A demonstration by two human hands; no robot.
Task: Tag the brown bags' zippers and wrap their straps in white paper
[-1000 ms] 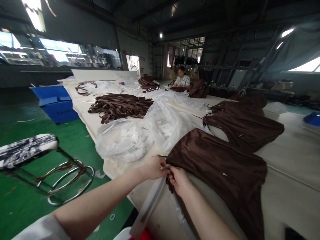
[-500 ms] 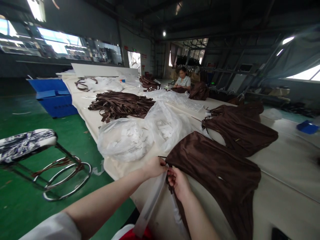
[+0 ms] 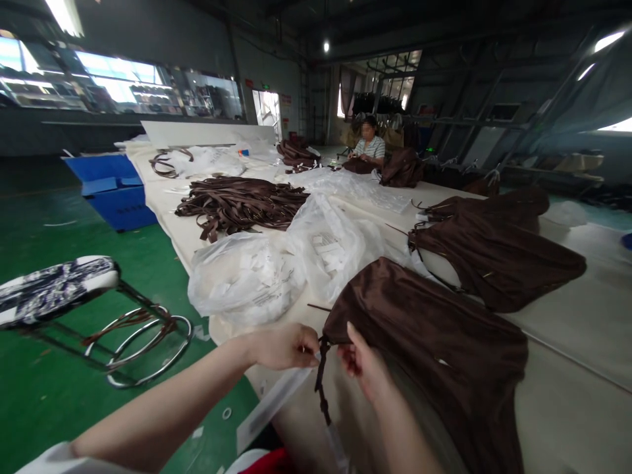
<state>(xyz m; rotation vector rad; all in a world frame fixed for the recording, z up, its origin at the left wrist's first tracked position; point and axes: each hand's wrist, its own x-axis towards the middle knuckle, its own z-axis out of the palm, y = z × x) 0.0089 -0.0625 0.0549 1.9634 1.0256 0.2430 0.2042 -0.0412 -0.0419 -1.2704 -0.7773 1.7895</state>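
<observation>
A brown fabric bag (image 3: 429,336) lies on the cloth-covered table in front of me. From its near left corner hangs a thin knotted brown strap (image 3: 322,385), whose lower end is in a white wrap. My left hand (image 3: 286,345) is closed in a pinch just left of this strap, holding the top of a translucent plastic strip (image 3: 274,403) that trails down toward my lap. Close to the bag's edge, right of the strap, is my right hand (image 3: 364,365), thumb raised apart from its curled fingers, with nothing visible in it.
Clear plastic bags (image 3: 249,276) with white tags lie beyond my left hand. Behind them is a heap of brown straps (image 3: 241,204). More brown bags (image 3: 498,253) are at right. A stool (image 3: 59,283) and blue box (image 3: 118,204) stand left. A person (image 3: 369,146) sits far back.
My left hand has drawn left with the plastic strip, away from the strap. My right hand has come off the strap and its thumb has lifted. The view has shifted slightly.
</observation>
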